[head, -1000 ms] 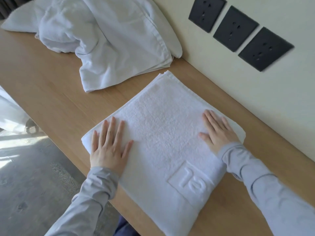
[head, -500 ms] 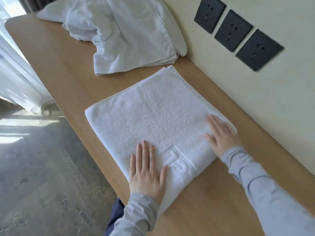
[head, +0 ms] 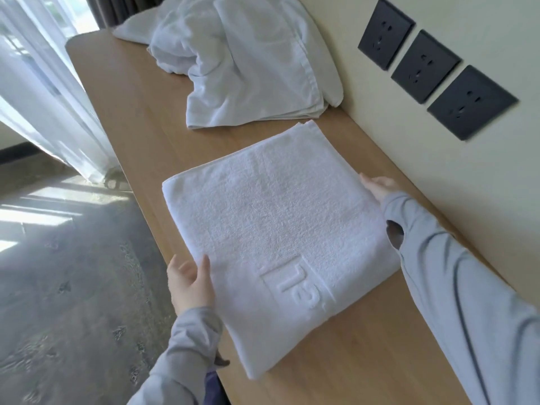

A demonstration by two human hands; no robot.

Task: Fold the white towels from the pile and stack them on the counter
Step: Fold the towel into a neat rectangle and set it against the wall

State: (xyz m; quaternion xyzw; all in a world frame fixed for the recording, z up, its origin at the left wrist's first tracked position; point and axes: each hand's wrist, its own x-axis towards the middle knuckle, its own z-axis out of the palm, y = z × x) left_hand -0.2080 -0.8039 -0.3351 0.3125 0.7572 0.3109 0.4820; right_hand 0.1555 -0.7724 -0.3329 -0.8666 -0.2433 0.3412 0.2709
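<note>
Partly, the right hand (head: 378, 187) is hidden: only its back and one straight finger are seen against the far right edge of the folded white terry towel (head: 277, 223), and whether the remaining fingers are tucked under that edge or curled cannot be told. A raised emblem is pressed into the towel's near corner, but its letters are hard to read. The towel is laid flat on the long light wooden counter (head: 140, 118), its near left corner reaching past the counter's edge. A crumpled pile of white cloth (head: 248, 59) is heaped further along the counter, just beyond the towel and against the wall. Three black square wall sockets (head: 423, 62) are mounted to the right. A sheer white curtain (head: 43, 97) is hung at the left above the grey floor (head: 58, 287). The left hand (head: 190, 283) is held open at the towel's near left edge, fingers relaxed and apart, the thumb laid against the terry.
</note>
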